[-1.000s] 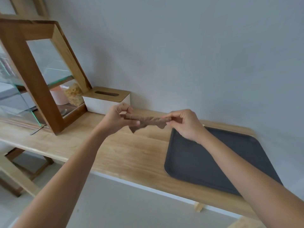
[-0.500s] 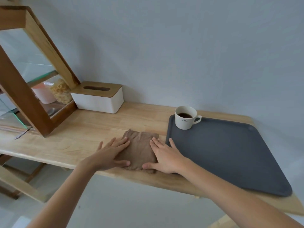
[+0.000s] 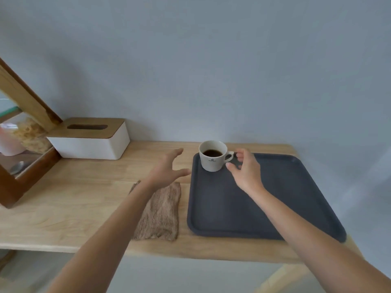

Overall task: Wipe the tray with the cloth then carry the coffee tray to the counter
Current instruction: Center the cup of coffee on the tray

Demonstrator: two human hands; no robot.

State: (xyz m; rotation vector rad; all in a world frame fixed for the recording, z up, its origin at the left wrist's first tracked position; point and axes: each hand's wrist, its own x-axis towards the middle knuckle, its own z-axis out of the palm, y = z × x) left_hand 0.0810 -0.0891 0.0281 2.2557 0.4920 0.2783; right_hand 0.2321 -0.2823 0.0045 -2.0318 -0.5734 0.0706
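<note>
A dark grey tray (image 3: 275, 199) lies on the right half of the wooden table (image 3: 74, 204). In its far left corner stands a white cup (image 3: 213, 160) holding black coffee, handle pointing right. A folded brown cloth (image 3: 160, 216) rests flat on the table just left of the tray. My left hand (image 3: 167, 169) hovers open above the table between cloth and cup, fingers spread. My right hand (image 3: 245, 169) is open over the tray, fingers curled close to the cup's handle; contact is not clear.
A white tissue box (image 3: 91, 140) with a wooden lid stands at the back left against the grey wall. Beside it a wood-framed glass case (image 3: 25, 149) holds containers and a spoon. The table's front edge runs close to me.
Both hands have let go of the cloth, which they had laid flat on the table. They have lifted and moved toward the cup, one on each side.
</note>
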